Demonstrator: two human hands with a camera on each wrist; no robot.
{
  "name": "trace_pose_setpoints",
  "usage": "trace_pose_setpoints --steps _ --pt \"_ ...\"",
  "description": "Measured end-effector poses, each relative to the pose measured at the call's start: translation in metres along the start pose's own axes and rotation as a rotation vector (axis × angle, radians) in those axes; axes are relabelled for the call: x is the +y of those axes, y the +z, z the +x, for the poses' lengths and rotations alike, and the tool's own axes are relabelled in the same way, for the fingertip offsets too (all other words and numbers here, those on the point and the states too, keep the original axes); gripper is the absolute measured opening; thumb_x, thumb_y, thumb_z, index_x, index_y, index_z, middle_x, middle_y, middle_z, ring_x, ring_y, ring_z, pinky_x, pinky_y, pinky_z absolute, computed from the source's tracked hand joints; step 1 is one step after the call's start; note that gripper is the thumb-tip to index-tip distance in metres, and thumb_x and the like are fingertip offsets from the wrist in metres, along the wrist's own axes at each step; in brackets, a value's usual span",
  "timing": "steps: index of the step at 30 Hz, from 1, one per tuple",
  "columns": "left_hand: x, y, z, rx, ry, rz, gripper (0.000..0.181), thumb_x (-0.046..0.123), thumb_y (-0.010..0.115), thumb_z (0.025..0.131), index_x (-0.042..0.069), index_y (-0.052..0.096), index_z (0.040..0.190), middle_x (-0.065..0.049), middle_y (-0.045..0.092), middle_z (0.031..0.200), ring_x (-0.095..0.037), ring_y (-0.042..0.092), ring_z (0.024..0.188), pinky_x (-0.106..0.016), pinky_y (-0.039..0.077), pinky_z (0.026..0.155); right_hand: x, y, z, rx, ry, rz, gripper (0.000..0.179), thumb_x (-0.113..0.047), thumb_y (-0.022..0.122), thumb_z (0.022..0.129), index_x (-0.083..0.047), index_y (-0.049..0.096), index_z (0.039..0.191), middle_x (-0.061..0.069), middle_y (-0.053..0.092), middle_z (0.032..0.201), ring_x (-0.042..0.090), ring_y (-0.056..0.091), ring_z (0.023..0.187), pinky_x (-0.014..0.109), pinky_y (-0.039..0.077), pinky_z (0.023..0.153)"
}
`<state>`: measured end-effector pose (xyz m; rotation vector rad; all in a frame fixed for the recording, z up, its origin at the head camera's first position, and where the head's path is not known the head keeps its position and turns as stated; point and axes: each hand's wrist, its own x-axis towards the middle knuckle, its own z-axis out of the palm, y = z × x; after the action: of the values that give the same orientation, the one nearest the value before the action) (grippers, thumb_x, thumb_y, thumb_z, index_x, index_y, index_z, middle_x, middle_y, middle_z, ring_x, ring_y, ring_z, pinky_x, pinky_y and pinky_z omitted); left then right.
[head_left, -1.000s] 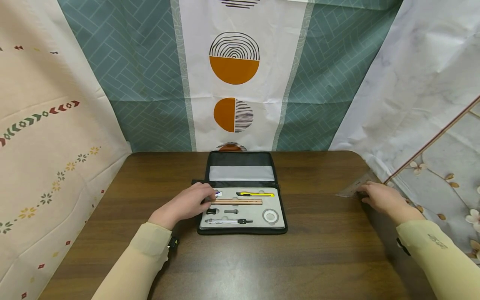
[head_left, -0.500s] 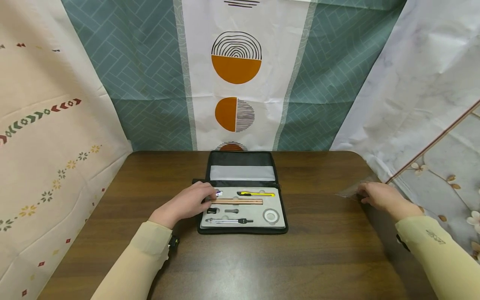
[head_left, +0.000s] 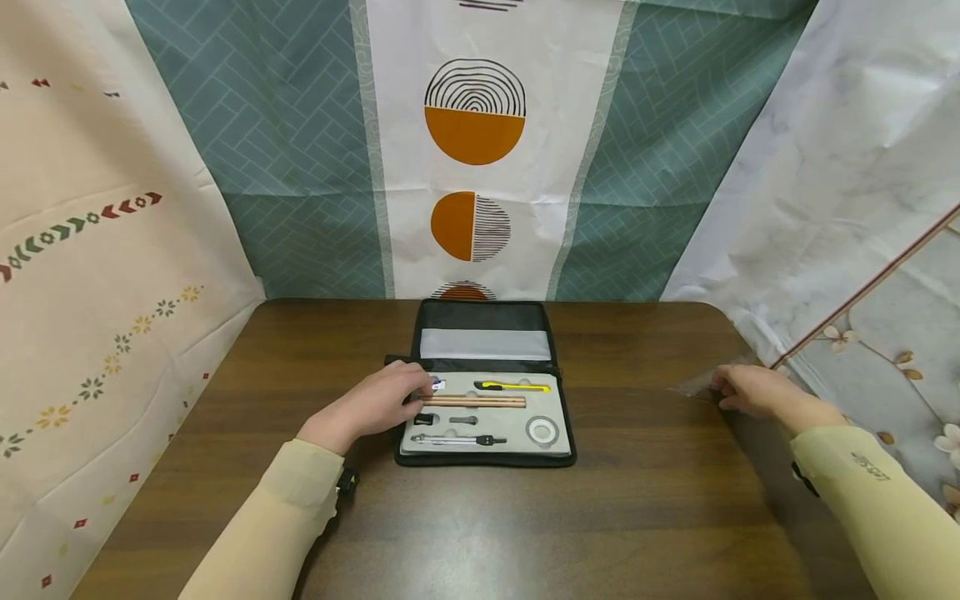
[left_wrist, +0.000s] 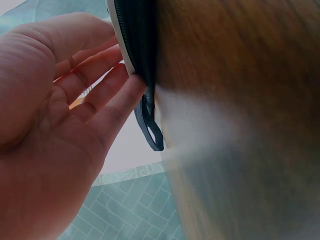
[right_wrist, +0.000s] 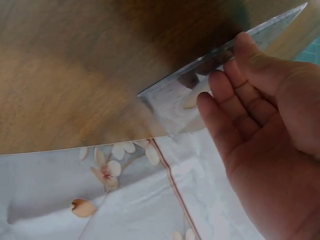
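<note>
In the head view an open black zip case (head_left: pixel 568 442) lies mid-table with its light grey tray (head_left: pixel 450 452) of stationery. Over the tray's left side rests my left hand (head_left: pixel 369 410), its fingertips by the ends of the wooden pencils (head_left: pixel 480 402). The left wrist view has those fingers loosely extended, the little finger touching the case's edge beside a strap loop (left_wrist: pixel 150 129). At the table's right edge my right hand (head_left: pixel 768 396) pinches a clear plastic set square (right_wrist: pixel 172 107). Its thumb lies on the upper edge, and the other fingers bend at the near face.
The tray also holds a yellow utility knife (head_left: pixel 517 387), a white eraser (head_left: pixel 438 385), a black sharpener (head_left: pixel 423 419), a compass (head_left: pixel 457 440) and a white ring-shaped roll (head_left: pixel 542 431). Patterned cloths (head_left: pixel 300 150) hang behind the brown table (head_left: pixel 637 500) and along its sides.
The set square tilts in my right hand and shows narrower in the head view. My left hand stays at the case; the whole view shifts slightly.
</note>
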<state>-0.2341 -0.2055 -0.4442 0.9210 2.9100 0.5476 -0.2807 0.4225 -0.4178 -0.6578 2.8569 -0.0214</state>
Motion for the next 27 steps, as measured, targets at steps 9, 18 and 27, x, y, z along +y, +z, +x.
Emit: trace_pose_setpoints --steps 9,18,27 --pt "0.000 -0.001 0.000 0.001 0.001 -0.004 0.016 0.004 0.078 0.102 0.015 0.078 0.113 0.000 0.072 0.118 -0.022 0.060 0.108 -0.044 0.056 0.095 0.007 0.004 -0.002 -0.010 -0.001 0.043 0.045 -0.021 0.092 0.089 0.006 0.071 0.119 0.016 0.076 0.107 0.040 0.073 0.100 0.059 0.059 0.087" --pt "-0.001 -0.002 0.002 -0.003 0.002 -0.014 0.017 0.003 0.078 0.102 0.015 0.078 0.113 -0.001 0.073 0.121 -0.023 0.060 0.108 -0.044 0.056 0.095 0.014 -0.002 -0.004 -0.068 -0.013 0.037 0.027 -0.022 0.091 0.091 -0.005 0.070 0.098 0.000 0.068 0.090 0.021 0.066 0.082 0.048 0.057 0.075" --pt "-0.001 -0.001 0.000 -0.002 0.002 -0.012 0.016 0.003 0.078 0.101 0.014 0.078 0.113 -0.002 0.072 0.119 -0.023 0.060 0.108 -0.045 0.056 0.095 0.006 -0.001 -0.006 -0.062 -0.038 0.041 0.029 -0.023 0.091 0.091 -0.008 0.067 0.098 0.001 0.068 0.093 0.020 0.067 0.084 0.045 0.058 0.076"
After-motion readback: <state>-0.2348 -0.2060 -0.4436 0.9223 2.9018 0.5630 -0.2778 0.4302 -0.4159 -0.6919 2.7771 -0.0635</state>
